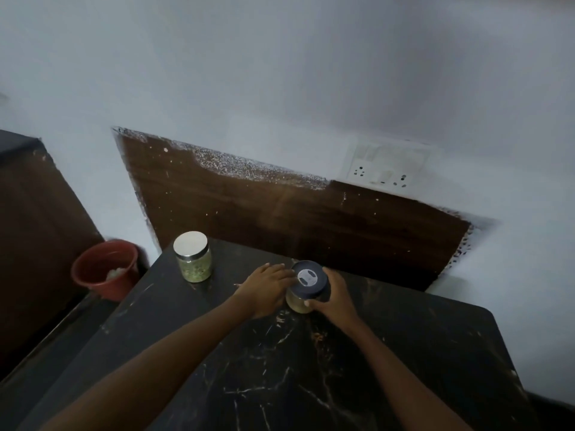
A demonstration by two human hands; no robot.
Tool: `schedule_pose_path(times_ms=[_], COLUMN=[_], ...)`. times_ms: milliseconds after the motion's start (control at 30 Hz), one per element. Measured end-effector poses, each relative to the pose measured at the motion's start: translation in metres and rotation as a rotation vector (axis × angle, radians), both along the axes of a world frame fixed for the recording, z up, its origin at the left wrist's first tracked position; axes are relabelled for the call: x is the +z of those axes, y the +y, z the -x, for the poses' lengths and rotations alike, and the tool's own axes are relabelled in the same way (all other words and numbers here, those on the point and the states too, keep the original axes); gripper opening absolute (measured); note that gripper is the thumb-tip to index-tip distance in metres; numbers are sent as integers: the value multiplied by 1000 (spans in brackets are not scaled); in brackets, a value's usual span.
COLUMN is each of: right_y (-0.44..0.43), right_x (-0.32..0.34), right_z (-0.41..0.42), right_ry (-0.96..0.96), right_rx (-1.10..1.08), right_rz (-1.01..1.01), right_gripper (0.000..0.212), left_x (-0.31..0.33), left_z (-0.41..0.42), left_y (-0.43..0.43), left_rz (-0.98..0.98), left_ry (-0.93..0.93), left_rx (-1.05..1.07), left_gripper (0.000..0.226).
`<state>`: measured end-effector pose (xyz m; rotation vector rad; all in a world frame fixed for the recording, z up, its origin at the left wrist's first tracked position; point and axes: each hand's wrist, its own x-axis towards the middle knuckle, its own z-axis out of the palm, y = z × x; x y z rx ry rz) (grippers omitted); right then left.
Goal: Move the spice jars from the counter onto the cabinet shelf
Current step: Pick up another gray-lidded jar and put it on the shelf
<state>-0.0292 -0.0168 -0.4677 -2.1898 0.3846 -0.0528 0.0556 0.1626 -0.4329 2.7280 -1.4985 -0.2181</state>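
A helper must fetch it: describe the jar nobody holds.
Find the black marble counter below the brown wooden wall panel. At its far left corner, by the red bucket, stands a clear round jar. Its lid is silver; the dark-lidded jar sits between left hand and right hand.

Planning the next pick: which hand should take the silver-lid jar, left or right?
Left. The left hand lies between the two jars, fingers straight against the dark-lid jar, nearer the silver-lid jar. The right hand curls round the dark-lid jar, so it is likely busy.
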Motion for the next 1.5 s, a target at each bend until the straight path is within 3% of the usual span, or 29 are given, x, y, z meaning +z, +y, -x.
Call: schedule_pose_path(times_ms=[100, 233, 400, 533, 700, 767, 967, 1100, 1233, 1500], right_y=[12, 16, 12, -1, -10, -9, -4, -10, -7, 3], right_x=[-14, -22, -10, 23, 79, 91, 114, 112, 109, 118], right_z=[-14, -20, -6, 26, 83, 101, 142, 184, 217, 228], right_ry=[28, -5, -14, -30, 13, 30, 53, 72, 56, -3], right_rx=[-50, -112, -133, -96, 44, 35, -19, 93, 217, 174], right_rz=[-126, -75, 9, -111, -233, -273, -324, -443, -162, 63], right_gripper=[98, 81, 69, 64, 19, 15, 24, 83, 129, 128], left_x=[-9, -19, -20, -5, 29, 42, 63, 70, 75, 80], left_z=[0, 2, 10, 32, 78, 97, 129, 141, 154, 174], left_y=[0, 1, 8, 11, 11, 13, 11, 11, 12, 11], left_rz=[-54, -41, -65, 69, 307, 355, 490, 514, 504, 470], left_ry=[-1, 28, 62, 94, 310, 409, 485, 552, 554, 536], left_rx=[-6, 24, -10, -76, -172, -181, -231, -223, -239, -255], left_gripper=[54, 58, 92, 117, 122, 123, 118, 119, 120, 124])
